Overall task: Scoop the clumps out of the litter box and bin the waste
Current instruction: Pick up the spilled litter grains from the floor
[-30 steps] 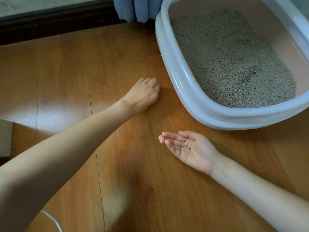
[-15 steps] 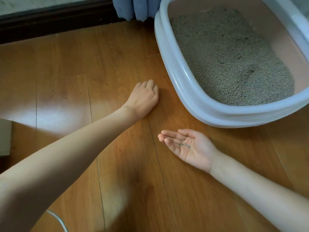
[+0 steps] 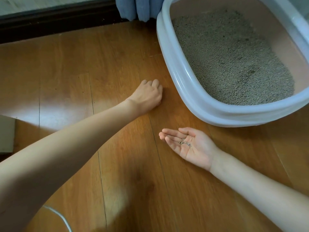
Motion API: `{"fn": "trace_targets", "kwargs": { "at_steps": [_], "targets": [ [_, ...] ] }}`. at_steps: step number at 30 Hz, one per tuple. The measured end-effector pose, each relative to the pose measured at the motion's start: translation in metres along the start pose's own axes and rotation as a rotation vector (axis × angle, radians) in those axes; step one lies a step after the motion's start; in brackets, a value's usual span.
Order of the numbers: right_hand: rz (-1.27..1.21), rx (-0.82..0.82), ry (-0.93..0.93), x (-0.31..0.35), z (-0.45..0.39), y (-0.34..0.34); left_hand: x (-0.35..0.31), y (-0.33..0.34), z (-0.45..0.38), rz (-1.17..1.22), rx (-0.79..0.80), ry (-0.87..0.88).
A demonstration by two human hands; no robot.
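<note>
We are cupping stray grey litter granules (image 3: 185,143) in our flat, palm-up right hand (image 3: 192,145) while our curled left hand (image 3: 148,94) is seemingly pinching more off the wooden floor (image 3: 66,77) beside the pale oval plastic litter box (image 3: 175,64) (binning not yet done).

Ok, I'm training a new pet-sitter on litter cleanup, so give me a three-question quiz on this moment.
1. True or false: the right hand lies palm up with a few litter granules in it.
2. Where is the left hand? A) inside the litter box B) on the wooden floor beside the litter box C) gripping a scoop
3. Fill in: the litter box holds grey ____.

Key: 1 true; 2 B; 3 litter.
</note>
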State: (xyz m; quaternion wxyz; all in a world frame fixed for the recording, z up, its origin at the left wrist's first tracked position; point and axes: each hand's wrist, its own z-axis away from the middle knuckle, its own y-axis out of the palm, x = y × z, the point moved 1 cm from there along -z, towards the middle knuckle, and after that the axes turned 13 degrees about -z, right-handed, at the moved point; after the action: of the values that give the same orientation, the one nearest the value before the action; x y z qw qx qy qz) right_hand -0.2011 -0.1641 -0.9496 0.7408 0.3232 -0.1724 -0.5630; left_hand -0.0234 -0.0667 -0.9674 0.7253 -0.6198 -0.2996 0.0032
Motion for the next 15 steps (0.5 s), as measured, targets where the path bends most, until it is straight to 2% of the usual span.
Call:
{"fn": "trace_targets", "kwargs": {
  "at_steps": [3, 5, 8, 11, 13, 15],
  "targets": [
    [0.011, -0.032, -0.026, 0.001, -0.002, 0.001, -0.004, -0.020, 0.017, 0.255, -0.224, -0.105],
    [-0.008, -0.054, -0.063, 0.001, -0.006, 0.003, -0.021, -0.050, 0.038, 0.415, -0.350, -0.087],
    [-0.112, -0.026, -0.126, 0.001, -0.013, 0.006, -0.049, -0.078, 0.063, 0.373, -0.377, 0.066],
    [-0.103, 0.034, -0.104, 0.002, -0.014, 0.004, -0.055, -0.075, 0.069, 0.249, -0.402, 0.107],
    [-0.073, 0.080, -0.083, -0.001, -0.013, 0.005, -0.054, -0.072, 0.067, 0.327, -0.380, 0.107],
    [-0.098, 0.065, -0.080, -0.002, -0.011, 0.008, -0.049, -0.069, 0.064, 0.549, -0.343, 0.040]
  ]
}}
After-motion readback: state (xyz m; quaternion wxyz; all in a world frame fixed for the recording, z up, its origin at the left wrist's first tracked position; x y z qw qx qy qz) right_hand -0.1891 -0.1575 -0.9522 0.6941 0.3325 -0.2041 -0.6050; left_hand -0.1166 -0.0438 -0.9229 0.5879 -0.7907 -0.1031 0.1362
